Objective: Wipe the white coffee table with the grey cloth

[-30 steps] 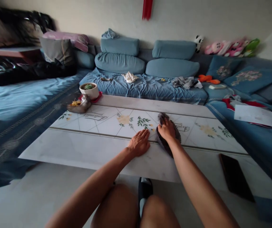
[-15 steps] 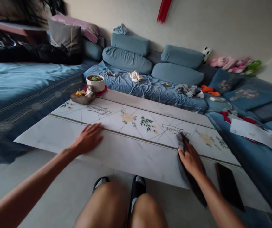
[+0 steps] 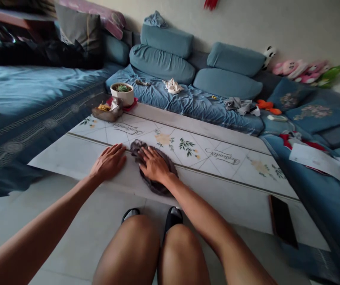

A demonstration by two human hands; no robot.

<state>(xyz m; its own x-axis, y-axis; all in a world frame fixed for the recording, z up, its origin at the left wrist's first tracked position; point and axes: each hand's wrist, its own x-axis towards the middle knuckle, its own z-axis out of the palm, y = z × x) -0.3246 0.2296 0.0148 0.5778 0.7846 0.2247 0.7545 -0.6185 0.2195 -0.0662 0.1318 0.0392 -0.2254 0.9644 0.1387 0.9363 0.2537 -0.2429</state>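
My right hand [image 3: 154,165] lies flat on a dark grey cloth [image 3: 155,183], pressing it onto the low marble-patterned table [image 3: 217,186] near its front edge. Its fingers are spread over the cloth, pointing left. My left hand [image 3: 109,161] rests palm down on the tabletop just left of the cloth, fingers stretched out and holding nothing. Both forearms reach in from below, over my bare knees.
A white pot with a succulent [image 3: 122,93] and a dark dish of scraps [image 3: 106,113] stand at the table's far left corner. A black phone [image 3: 282,220] lies at the front right. Blue sofa cushions [image 3: 188,101] with strewn clothes and papers [image 3: 317,160] surround the table.
My right hand has slid the cloth leftward across the table, from the right part to beside my left hand. The left hand stayed roughly in place. The view tilted down.
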